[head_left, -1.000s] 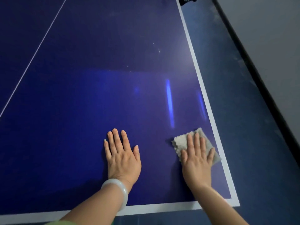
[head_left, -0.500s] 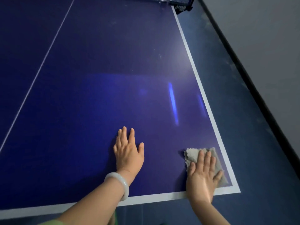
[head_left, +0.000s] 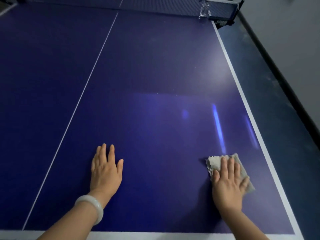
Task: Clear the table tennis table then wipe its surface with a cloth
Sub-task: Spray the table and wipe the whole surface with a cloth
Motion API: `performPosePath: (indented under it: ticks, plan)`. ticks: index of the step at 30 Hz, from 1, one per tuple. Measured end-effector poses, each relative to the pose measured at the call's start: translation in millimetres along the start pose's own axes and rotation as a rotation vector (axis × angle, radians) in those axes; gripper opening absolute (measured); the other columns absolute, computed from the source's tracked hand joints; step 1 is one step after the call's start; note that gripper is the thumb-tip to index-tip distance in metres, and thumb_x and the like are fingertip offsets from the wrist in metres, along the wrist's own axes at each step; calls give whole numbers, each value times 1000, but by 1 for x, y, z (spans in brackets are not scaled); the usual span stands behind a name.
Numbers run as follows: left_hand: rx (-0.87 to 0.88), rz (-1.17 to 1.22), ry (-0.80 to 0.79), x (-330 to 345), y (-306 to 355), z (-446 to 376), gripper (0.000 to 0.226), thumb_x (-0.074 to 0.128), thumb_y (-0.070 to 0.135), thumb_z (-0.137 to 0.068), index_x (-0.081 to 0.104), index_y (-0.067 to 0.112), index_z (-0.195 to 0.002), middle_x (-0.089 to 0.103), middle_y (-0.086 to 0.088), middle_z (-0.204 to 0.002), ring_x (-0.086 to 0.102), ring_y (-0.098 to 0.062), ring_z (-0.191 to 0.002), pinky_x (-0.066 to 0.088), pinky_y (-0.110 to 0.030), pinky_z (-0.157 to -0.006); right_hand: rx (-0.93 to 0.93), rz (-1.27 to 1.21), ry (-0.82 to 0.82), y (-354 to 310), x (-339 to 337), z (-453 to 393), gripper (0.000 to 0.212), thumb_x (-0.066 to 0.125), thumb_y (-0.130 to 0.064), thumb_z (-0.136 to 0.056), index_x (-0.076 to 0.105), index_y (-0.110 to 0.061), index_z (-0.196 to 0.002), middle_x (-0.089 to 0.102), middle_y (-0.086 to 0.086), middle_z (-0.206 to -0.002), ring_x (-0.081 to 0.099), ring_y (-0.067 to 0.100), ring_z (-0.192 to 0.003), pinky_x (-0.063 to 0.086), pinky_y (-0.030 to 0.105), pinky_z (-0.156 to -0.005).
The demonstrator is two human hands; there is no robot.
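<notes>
A person's two bare hands rest on a dark blue table tennis table [head_left: 155, 66], seen from above by a head-worn camera. The right hand [head_left: 227, 184] lies flat, palm down, fingers spread and extended, pressing on a small grey cloth [head_left: 214, 162]. The grip here is fully open: the cloth is pinned under the palm and fingers, not pinched or clenched. Crumpled edges of the cloth stick out ahead of the fingertips and to the left of the hand, and one corner shows past the little finger on the right. The white sideline [head_left: 249, 108] of the table runs just to the right of this hand, and the white end line [head_left: 155, 235] lies behind its wrist. The left hand [head_left: 105, 172] also lies flat and open on the bare table, well to the left of the cloth, holding nothing. A pale bangle [head_left: 91, 207] circles its wrist. A thin white centre line [head_left: 81, 94] runs left of that hand. Far ahead of both hands stands the net [head_left: 173, 6].
</notes>
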State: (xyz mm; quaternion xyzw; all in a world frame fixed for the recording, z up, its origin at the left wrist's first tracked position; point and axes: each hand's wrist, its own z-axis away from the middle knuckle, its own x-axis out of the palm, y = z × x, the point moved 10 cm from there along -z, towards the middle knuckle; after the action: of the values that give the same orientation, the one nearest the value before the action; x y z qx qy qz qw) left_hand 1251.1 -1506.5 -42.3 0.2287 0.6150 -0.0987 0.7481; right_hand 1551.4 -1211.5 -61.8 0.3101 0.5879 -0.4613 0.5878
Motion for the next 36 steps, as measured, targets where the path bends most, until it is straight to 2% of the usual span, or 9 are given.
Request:
performPosePath:
  ticks: [2, 9, 11, 17, 21, 25, 27, 31, 36]
  plan:
    - [-5, -38, 15, 3, 1, -1, 64, 18, 45, -102, 20, 8, -153, 14, -17, -160, 9, -31, -149, 15, -47, -121, 45, -28, 48, -32, 1, 10, 58, 23, -39, -100, 17, -22, -155, 7, 1, -163, 3, 21, -150, 3, 61, -116]
    - [8, -98, 39, 8, 3, -1, 68, 17, 42, -97, 28, 2, -150, 25, -23, -156, 20, -35, -146, 23, -51, -117, -836, 45, -49, -223, 36, 74, 59, 29, -42, -99, 20, -23, -155, 12, -2, -163, 10, 19, -150, 8, 57, -113]
    - [8, -99, 41, 9, 2, -1, 67, 17, 42, -97, 28, 2, -150, 25, -23, -156, 20, -36, -146, 23, -52, -117, -787, 58, -45, -213, 36, 20, 59, 25, -44, -99, 19, -25, -155, 9, -4, -162, 8, 17, -150, 7, 59, -115]
    - [16, -107, 32, 10, 5, 0, 67, 19, 40, -96, 27, 1, -150, 23, -25, -156, 18, -38, -146, 22, -54, -117, 177, -93, -29, -92, 1, -86, 57, 23, -38, -103, 9, -23, -156, -3, -1, -163, -6, 19, -150, -4, 60, -116]
    - [16, -116, 17, 11, 6, 0, 67, 21, 39, -95, 26, 0, -150, 22, -25, -156, 16, -38, -147, 21, -54, -117, -304, -3, 62, -210, 26, -14, 61, 24, -38, -97, 22, -17, -154, 16, 5, -161, 13, 24, -149, -1, 58, -116]
    - [49, -42, 6, 9, 3, -3, 67, 27, 41, -93, 38, 1, -145, 34, -24, -151, 30, -38, -142, 28, -49, -114, -854, 94, -84, -297, 52, 30, 58, 18, -42, -102, 7, -26, -156, -3, -5, -163, -8, 15, -150, -7, 52, -117]
    - [104, 12, 59, -3, -5, -13, 60, 37, 40, -92, 50, 4, -138, 44, -19, -144, 44, -36, -133, 40, -46, -107, -774, 92, -52, -287, 47, -9, 58, 18, -43, -101, 9, -27, -156, -4, -7, -162, -5, 13, -150, -6, 53, -117]
    - [-71, -15, 146, -30, -70, -50, 61, 55, 33, -92, 42, 2, -142, 37, -21, -149, 35, -36, -139, 38, -49, -109, -84, -22, -73, -229, 36, -68, 59, 21, -41, -102, 3, -27, -156, -8, -3, -163, -10, 17, -149, -6, 57, -117]
    - [-191, -81, 87, -24, -99, -62, 68, 24, 42, -97, 30, -4, -147, 27, -27, -153, 20, -39, -145, 22, -53, -117, -633, 49, -89, -360, 62, 2, 60, 18, -43, -97, 20, -23, -155, 12, 0, -162, 8, 21, -150, -3, 56, -116]
